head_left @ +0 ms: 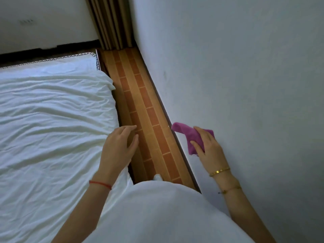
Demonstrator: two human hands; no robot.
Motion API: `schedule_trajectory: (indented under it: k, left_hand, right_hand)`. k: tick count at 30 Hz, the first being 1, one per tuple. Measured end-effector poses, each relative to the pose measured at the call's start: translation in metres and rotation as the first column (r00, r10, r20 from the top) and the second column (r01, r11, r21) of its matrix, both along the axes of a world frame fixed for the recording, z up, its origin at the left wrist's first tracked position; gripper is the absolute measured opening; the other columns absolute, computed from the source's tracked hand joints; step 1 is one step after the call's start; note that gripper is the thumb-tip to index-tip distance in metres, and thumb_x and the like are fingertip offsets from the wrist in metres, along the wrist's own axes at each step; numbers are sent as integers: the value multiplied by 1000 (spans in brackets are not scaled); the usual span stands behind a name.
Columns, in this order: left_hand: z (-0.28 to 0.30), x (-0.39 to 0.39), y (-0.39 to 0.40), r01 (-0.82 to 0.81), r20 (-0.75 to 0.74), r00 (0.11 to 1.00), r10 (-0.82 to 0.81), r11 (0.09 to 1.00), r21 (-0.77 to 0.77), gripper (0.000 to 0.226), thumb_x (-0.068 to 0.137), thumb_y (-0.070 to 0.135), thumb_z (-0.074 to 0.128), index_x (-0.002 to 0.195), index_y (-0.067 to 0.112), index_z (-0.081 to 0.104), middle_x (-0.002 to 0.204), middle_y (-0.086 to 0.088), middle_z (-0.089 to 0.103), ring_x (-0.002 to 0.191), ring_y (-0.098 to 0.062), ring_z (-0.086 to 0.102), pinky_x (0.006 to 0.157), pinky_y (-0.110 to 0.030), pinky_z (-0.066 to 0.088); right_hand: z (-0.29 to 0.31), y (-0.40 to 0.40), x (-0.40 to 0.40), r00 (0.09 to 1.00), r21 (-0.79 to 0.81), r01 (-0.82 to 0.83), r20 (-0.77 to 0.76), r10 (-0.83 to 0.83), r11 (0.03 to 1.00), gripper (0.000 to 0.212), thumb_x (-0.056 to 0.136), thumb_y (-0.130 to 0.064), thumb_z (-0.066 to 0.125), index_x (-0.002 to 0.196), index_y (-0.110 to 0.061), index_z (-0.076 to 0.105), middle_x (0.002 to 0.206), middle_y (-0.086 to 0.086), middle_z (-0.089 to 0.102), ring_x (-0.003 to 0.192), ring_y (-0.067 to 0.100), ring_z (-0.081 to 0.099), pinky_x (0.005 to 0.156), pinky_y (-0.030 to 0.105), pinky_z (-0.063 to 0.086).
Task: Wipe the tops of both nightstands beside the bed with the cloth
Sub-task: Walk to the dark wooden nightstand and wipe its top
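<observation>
Now my right hand (pixel 208 146) grips the cloth (pixel 191 135), bunched under thumb and fingers; my left hand (pixel 119 146) hangs open by the bed (pixel 52 111)

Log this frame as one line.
right hand: holds purple cloth | left hand: open, above bed edge | nightstand: not in view | wiping: not started

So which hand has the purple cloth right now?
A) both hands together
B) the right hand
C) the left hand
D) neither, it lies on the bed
B: the right hand grips the purple cloth in front of the wall, while the left hand is bare, its fingers relaxed over the edge of the bed.
</observation>
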State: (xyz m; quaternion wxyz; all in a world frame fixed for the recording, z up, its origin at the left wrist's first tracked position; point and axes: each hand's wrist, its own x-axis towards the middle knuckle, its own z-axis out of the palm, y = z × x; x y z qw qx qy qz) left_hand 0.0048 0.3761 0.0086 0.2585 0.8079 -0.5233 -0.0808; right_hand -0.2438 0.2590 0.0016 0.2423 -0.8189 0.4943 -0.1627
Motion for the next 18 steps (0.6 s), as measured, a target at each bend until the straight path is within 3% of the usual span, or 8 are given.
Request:
schedule_trajectory:
  k: [18]
  left_hand:
    - [-22,238,-283,-259,28,966,259,966,10,31,92,25,60,122,16,64,115,-1,67,107,-17,60,92,-24,39]
  right_hand:
    - [-27,-351,264,968,9,-250,18,250,968,51,92,-23,57,139,-14,42,127,10,57,111,29,59,91,36,49]
